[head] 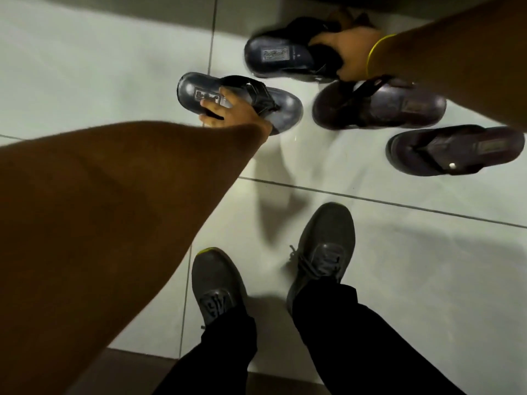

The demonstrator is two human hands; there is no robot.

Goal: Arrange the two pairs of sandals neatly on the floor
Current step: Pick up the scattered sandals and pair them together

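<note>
Two grey-blue sandals and two dark brown sandals lie on the pale tiled floor. My left hand [228, 111] grips the nearer grey-blue sandal [285, 108] by its near edge, beside the strap. My right hand [346, 54] is closed on the strap of the farther grey-blue sandal [273, 57], which looks blurred. One brown sandal [399, 108] lies just under my right wrist, heel to the right. The other brown sandal [456, 149] rests further right, with a metal stud on its strap.
My two feet in dark grey lace-up shoes [322, 252] stand on the tiles just below the sandals. A darker strip of floor or wall base [128, 7] runs along the top. Dark grout lines [399, 205] cross the floor.
</note>
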